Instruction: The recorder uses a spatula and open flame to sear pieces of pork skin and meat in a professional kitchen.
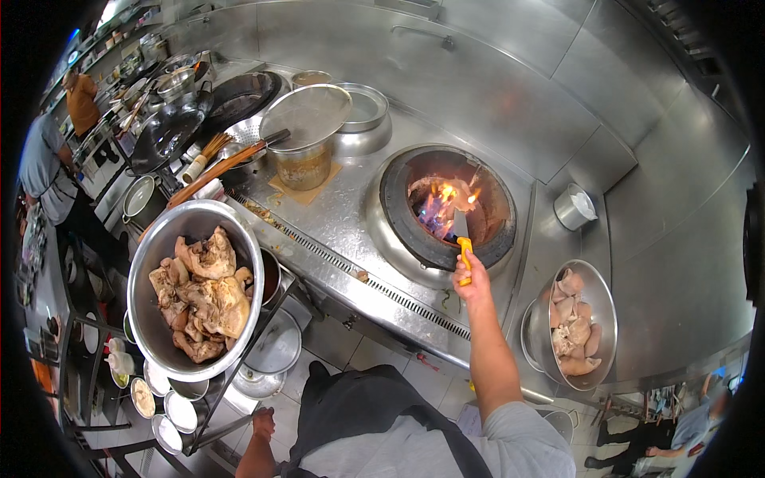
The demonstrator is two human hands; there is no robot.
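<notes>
My right hand [470, 276] grips the yellow handle of a flat metal tool [461, 226], which reaches into the round mouth of a lit wok burner [382, 206]. A pale piece of meat [455, 191] sits among the flames at the tool's far end; how the two are joined is hidden. My left hand [263, 422] hangs low near a dark shelf frame, its fingers partly curled and no object visible in it. A large steel bowl [134, 299] of browned meat pieces [206, 293] stands at the left. Paler pieces [575, 334] fill another steel bowl [608, 334] at the right.
A wire-mesh strainer [308, 113] rests over a stained pot [302, 167]. Near it are a long wooden handle [209, 182], a bamboo brush [206, 156] and a black wok [170, 134]. Seasoning containers [179, 412] stand at lower left. Other people [51, 155] are at the far left and right.
</notes>
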